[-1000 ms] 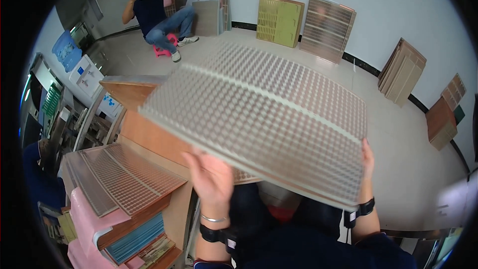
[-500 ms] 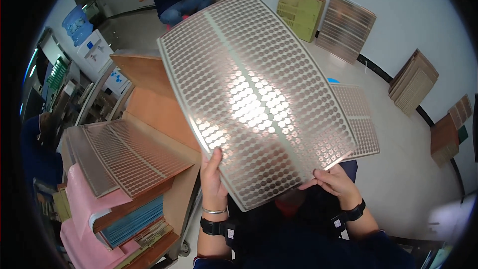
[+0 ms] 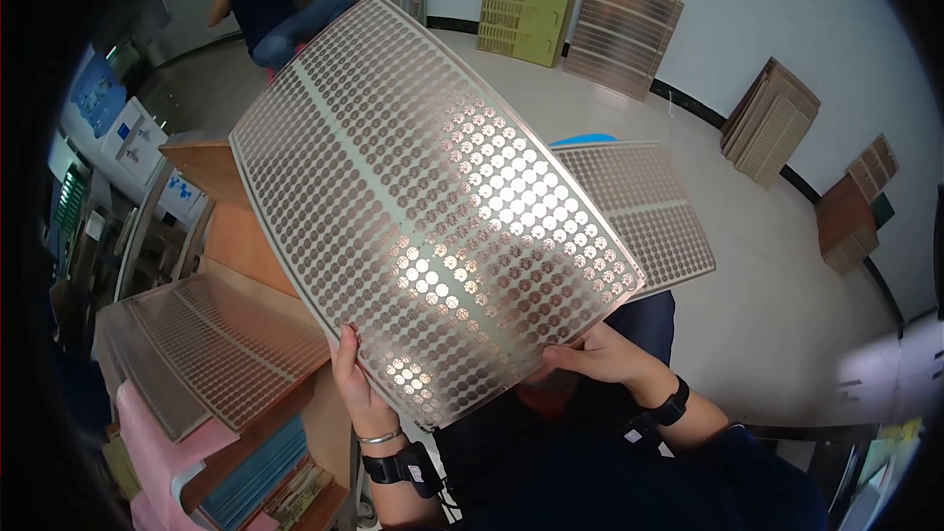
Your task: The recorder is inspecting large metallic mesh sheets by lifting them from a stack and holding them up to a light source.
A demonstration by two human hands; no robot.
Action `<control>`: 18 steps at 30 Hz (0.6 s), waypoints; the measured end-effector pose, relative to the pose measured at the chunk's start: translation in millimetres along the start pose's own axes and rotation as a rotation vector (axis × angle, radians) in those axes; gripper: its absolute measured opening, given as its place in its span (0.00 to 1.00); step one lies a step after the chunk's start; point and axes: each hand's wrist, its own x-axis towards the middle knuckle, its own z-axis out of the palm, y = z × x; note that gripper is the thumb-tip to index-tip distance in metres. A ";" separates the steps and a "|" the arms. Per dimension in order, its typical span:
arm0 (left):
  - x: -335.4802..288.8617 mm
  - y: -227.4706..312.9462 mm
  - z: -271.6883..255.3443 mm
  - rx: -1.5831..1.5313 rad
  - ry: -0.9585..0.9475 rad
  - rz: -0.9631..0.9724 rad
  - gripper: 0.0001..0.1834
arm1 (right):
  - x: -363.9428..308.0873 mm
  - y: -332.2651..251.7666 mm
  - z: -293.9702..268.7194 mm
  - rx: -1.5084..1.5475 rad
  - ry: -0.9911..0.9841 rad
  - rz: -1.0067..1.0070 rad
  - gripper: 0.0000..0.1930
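Observation:
A large thin printed circuit panel, patterned with rows of round coppery pads and a pale stripe down its middle, is held up tilted before me. Light glares off its right part and lower middle. My left hand grips the lower left edge, thumb on the face. My right hand pinches the near edge on the right, its other fingers partly hidden under the sheet. Behind the held panel, at its right, another similar panel lies near my knee, partly covered.
To the left, a wooden rack bears more dotted panels, pink sheets and blue boards. Panel stacks lean on the far wall, including a yellow-green one and a brown one. Another person sits at the back.
The held panel has shifted left and turned, so the glare falls farther right on it. Both hands moved left with it, and my right hand slid inward along the near edge.

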 end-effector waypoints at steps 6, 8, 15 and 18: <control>0.3 0.0 -26.1 0.136 -0.002 0.082 0.21 | 2.5 6.0 -3.3 0.073 0.018 0.064 0.19; -5.8 -1.5 -14.9 0.099 -0.005 0.100 0.23 | 5.5 18.5 -8.5 0.129 0.026 0.063 0.20; -15.3 -1.2 -8.3 0.123 -0.121 0.109 0.27 | 6.2 43.0 -24.2 0.338 0.063 0.196 0.17; -16.5 2.9 -24.5 0.132 -0.120 0.102 0.29 | 9.6 50.7 -21.5 0.360 0.028 0.210 0.17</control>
